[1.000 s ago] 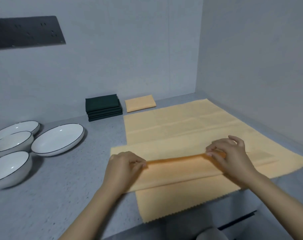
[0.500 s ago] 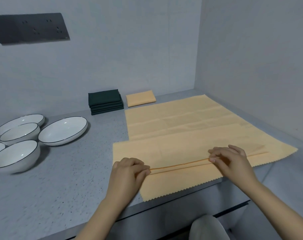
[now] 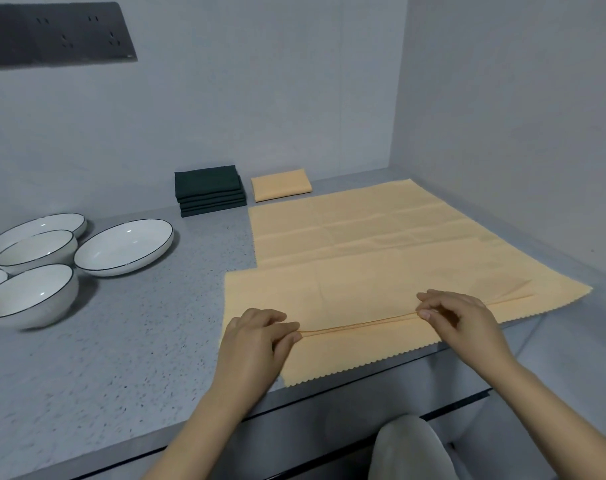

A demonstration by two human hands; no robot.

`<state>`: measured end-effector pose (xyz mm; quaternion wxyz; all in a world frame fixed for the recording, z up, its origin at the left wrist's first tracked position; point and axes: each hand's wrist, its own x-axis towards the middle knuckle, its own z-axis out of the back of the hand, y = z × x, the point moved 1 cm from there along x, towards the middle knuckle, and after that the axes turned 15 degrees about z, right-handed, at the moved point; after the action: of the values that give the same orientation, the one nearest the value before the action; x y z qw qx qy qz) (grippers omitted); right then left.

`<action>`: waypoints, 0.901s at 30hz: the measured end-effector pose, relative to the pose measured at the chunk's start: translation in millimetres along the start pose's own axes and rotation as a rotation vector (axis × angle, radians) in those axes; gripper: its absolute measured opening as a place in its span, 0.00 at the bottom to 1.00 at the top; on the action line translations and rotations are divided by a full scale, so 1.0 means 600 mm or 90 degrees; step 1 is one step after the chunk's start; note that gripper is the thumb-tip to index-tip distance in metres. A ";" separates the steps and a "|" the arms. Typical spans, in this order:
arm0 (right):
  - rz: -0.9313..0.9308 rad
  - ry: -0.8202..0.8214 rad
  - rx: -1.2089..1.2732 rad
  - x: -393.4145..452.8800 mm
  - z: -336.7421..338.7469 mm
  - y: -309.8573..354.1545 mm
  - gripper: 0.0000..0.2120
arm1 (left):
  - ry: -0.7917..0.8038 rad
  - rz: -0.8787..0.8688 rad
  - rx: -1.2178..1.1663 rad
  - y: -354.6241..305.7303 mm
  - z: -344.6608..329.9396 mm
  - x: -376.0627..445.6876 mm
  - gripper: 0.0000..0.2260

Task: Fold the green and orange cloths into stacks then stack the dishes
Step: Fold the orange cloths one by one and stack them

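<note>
My left hand (image 3: 256, 336) and right hand (image 3: 459, 315) each pinch a raised crease in the orange cloth (image 3: 381, 271) spread at the counter's (image 3: 121, 341) near edge, lower centre of frame. Folded green cloths (image 3: 210, 190) sit behind; white bowls (image 3: 29, 294) at left.

Soft even light, faint shadows, sharp focus, wide-angle edge distortion.

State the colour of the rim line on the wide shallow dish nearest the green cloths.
Black, on a white dish; head view.
</note>
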<state>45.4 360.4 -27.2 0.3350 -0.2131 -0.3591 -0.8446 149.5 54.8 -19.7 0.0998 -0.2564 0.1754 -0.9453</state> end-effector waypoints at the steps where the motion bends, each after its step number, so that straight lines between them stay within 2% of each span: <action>1: 0.001 0.005 -0.001 0.000 0.001 0.001 0.07 | 0.005 0.006 0.001 -0.002 0.001 -0.002 0.15; 6: -0.001 0.030 0.011 0.000 0.007 0.003 0.05 | -0.001 0.067 -0.002 -0.022 0.001 0.000 0.17; 14: -0.029 0.021 0.042 -0.001 0.010 0.013 0.07 | 0.029 0.114 0.026 -0.062 -0.013 0.023 0.10; 21: -0.053 0.061 0.031 0.006 0.016 0.014 0.03 | 0.132 0.081 0.006 -0.134 -0.031 0.080 0.14; 25: -0.056 0.050 0.008 0.008 0.012 0.018 0.03 | 0.282 0.058 0.062 -0.183 -0.078 0.132 0.23; 27: -0.057 0.049 -0.005 0.010 0.011 0.017 0.02 | 0.324 0.062 0.104 -0.198 -0.105 0.149 0.26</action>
<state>49.5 357.5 -14.5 0.3099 -0.1655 -0.3520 -0.8675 29.4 156.6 15.1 0.1179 0.0072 0.1302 -0.9844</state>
